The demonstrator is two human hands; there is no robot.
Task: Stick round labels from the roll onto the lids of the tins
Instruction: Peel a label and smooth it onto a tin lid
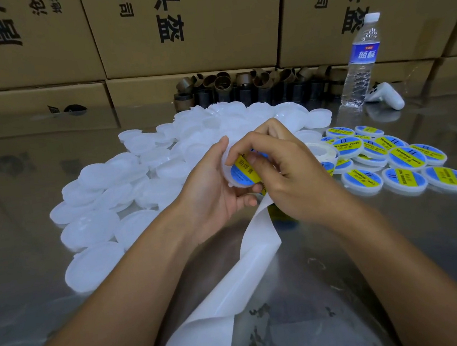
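- My left hand point(214, 194) grasps one white tin point(238, 182) from below, fingers point(248, 200) curled round its rim, lid facing up.
- My right hand point(289, 172) is curled over the same lid; the thumb presses a blue and yellow round label point(243, 172) onto it.
- The white backing strip point(233, 282) hangs from under my right fingers point(246, 142) and trails across the tabletop point(360, 285) toward me, between my forearms.
- Blank tins point(102, 186) lie heaped to the left of and beyond my left fingers.
- Labelled tins point(406, 158) lie overlapping just right of my right fingers.
- Beyond them stand a water bottle point(359, 60), brown cardboard cores point(254, 85) and stacked cartons point(186, 25).
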